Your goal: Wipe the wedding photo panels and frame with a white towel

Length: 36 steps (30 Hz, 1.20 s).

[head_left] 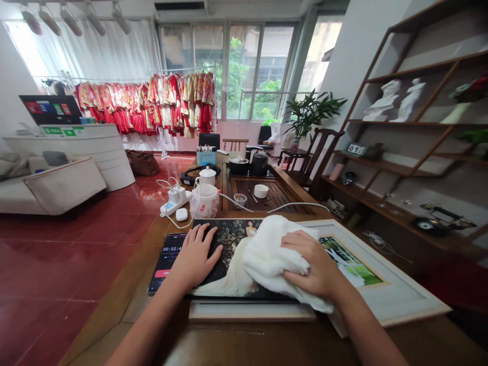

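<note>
My right hand (314, 264) is closed on a white cloth (269, 249) and presses it against a dark glossy photo print (229, 239) lying on the wooden table (267, 340). My left hand (196, 256) lies flat with fingers spread on the left part of that print, holding nothing. A phone (165, 259) showing a running timer lies just left of my left hand. A white-framed picture (396, 290) sits under the print's right side.
Behind the print stand a white teapot (207, 176), a plastic kettle (206, 201), a power strip (173, 201) with cables, and a tea tray (274, 195) with a bowl. Shelves (412, 162) line the right wall. A sofa (49, 185) and red floor lie left.
</note>
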### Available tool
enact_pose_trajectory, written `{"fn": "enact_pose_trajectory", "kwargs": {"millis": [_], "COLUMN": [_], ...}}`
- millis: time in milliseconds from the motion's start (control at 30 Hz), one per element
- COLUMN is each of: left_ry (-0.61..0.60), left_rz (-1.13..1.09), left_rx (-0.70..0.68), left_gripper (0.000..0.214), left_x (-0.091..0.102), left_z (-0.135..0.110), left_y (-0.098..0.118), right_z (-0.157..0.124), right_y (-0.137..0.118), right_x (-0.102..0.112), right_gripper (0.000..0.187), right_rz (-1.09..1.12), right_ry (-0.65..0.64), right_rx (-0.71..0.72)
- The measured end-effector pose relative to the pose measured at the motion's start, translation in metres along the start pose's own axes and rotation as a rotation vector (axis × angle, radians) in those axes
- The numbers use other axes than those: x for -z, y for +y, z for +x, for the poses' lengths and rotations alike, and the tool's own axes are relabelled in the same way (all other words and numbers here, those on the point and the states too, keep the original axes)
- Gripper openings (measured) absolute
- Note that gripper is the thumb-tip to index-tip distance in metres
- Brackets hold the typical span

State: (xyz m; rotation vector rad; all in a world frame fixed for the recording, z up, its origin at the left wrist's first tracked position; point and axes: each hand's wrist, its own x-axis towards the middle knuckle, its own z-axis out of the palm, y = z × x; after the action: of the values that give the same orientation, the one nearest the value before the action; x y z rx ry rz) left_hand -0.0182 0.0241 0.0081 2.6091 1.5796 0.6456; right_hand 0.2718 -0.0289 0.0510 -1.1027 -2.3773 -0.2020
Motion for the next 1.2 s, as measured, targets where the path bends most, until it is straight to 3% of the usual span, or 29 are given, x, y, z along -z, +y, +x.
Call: {"fn": "enact_pose_trajectory", "kwargs": {"millis": [200, 433, 633, 867, 1200], "left_ry": [-0.013, -0.007, -0.004, 0.005, 0.019], "left_rz": [0.015, 0.017, 0.003, -0.007, -0.004], "left_rx": [0.002, -0.001, -0.002, -0.003, -0.013], "left_gripper": [0.047, 0.047, 0.047, 0.046, 0.046], "left_x": [0.001, 0.001, 0.0, 0.0, -0.001], "left_z": [0.0, 0.001, 0.0, 0.0, 0.0], "left_y": [0.001, 0.002, 0.001, 0.001, -0.001], "right_z": [0.005, 0.001, 0.006, 0.002, 0.006], "right_y": [-0.003, -0.005, -0.008, -0.008, -0.012], "right_x": [-0.005, -0.003, -0.007, -0.005, -0.006], "right_gripper": [0.014, 0.009, 0.014, 0.009, 0.014], "right_rz": [-0.105, -0.069, -0.12, -0.063, -0.091], "right_ry": [0.008, 0.038, 0.019, 0.003, -0.042], "right_rx": [-0.101, 0.005, -0.095, -0.034, -0.083]}}
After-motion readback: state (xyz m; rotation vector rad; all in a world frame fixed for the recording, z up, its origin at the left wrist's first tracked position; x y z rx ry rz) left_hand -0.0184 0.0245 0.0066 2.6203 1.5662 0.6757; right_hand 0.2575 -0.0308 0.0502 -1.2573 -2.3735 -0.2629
